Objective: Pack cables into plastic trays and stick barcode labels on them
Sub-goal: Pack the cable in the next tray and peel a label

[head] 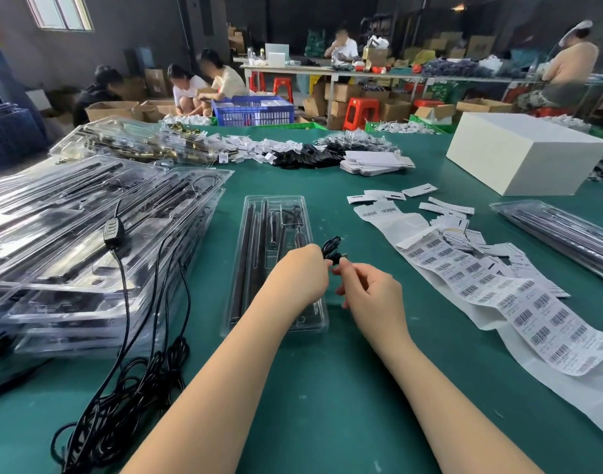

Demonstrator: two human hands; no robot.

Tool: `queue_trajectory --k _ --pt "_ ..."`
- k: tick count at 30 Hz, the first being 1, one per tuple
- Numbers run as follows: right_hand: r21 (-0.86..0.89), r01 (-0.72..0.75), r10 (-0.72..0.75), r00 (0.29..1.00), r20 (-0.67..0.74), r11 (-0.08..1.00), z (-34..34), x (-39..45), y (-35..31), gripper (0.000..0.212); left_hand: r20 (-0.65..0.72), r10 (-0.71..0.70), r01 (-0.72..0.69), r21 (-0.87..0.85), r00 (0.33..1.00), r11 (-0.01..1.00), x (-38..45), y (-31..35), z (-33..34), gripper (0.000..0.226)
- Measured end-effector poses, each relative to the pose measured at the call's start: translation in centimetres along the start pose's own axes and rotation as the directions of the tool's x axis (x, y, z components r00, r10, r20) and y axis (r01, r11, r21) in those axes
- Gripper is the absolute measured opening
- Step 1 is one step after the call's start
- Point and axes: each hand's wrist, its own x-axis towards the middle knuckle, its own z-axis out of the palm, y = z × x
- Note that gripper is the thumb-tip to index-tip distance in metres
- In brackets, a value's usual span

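A clear plastic tray (259, 234) with dark rods in its slots lies lengthwise at the middle of the green table (327, 388). Just right of it, both hands hold a small coiled black cable (331, 248) above the table. My left hand (301, 273) pinches the coil's lower left side, its wrist over the tray's near end. My right hand (368, 289) pinches the plug end from the right. A long strip of barcode labels (498, 289) runs along the table to the right.
Stacks of filled clear trays (88, 234) fill the left side, with loose black cables (129, 388) hanging from them. A white box (525, 152) stands at the far right, another tray (559, 230) beside it. Piles of tags and small cables (293, 152) lie at the back.
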Motion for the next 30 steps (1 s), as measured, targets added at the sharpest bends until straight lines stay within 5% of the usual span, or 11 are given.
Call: queue_trajectory --k 7,11,17,25,30 --pt "0.123 -0.338 0.311 0.930 0.198 0.933 -0.2 0.5 -0.8 0.057 -0.007 0.110 -0.108 0.145 0.994 0.984 -0.4 0.8 1.8 0.006" --pt "0.204 -0.468 0.411 0.872 0.266 0.860 -0.7 1.3 -0.6 0.049 0.015 0.162 -0.162 0.138 0.987 0.977 -0.5 0.8 2.4 0.055" --pt "0.253 -0.526 0.450 0.841 0.300 0.812 -1.0 1.6 -0.5 0.046 -0.005 0.204 -0.198 0.214 0.979 0.956 -1.4 1.4 2.3 0.073" --pt "0.347 -0.507 0.436 0.860 0.265 0.789 -0.6 1.6 0.0 0.046 0.078 0.195 -0.198 0.036 0.978 0.980 -2.3 1.6 2.1 0.093" --pt "0.376 -0.469 0.393 0.881 0.262 0.799 -0.6 1.4 0.3 0.029 0.148 0.037 -0.105 0.483 0.988 0.869 -3.5 -1.5 -0.6 0.110"
